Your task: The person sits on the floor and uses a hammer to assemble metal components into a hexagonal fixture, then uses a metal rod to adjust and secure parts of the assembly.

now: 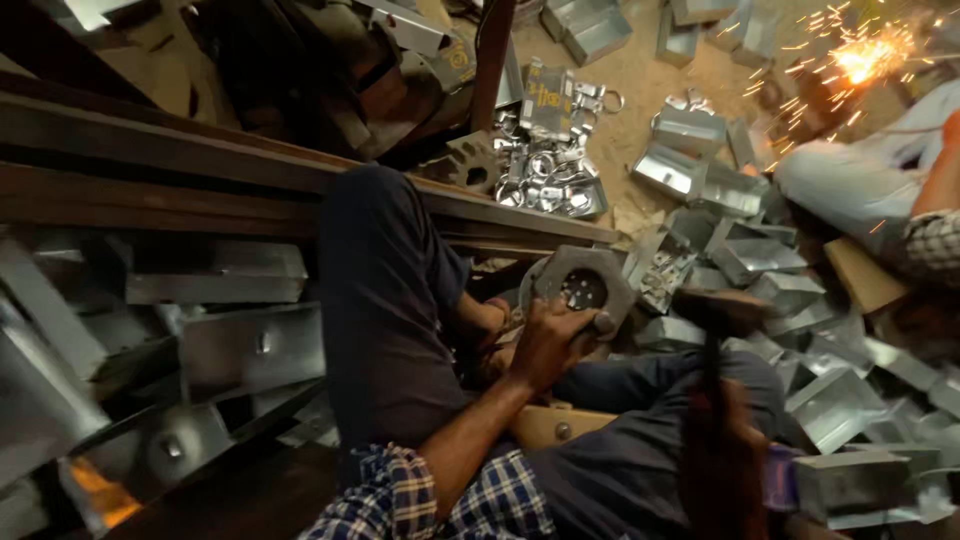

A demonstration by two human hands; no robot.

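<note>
While the person sits on the floor with knees drawn up, the right hand [722, 440] is nearest the camera, blurred, its grip closed around the dark handle of a hammer [718, 315] whose head stands raised just right of the workpiece. Whether every finger wraps the handle cannot be told through the blur.

Beyond it, the left hand [548, 345], on a forearm in a checked sleeve [420, 495], has its grip clamped on the lower edge of a galvanised metal box [580, 285]. That box has an octagonal outline, a round hole in its face, and is held upright against the raised knee [385, 300], above a tan block [550, 425] lying between the legs.

Progress, as judged: the box is formed and folded; the hammer has not met it at this instant, so its dressing appears unfinished. Many similar folded steel boxes [760, 265] lie heaped on the sandy floor [640, 80] to the right, suggesting a large share of the batch is already shaped. How many remain cannot be told.

Further off, a pile of small bright clamps [550, 170] sits beside a heavy rusty beam [150, 170]. At the far right another person [870, 180] crouches near a spray of grinding sparks [860, 55].
</note>
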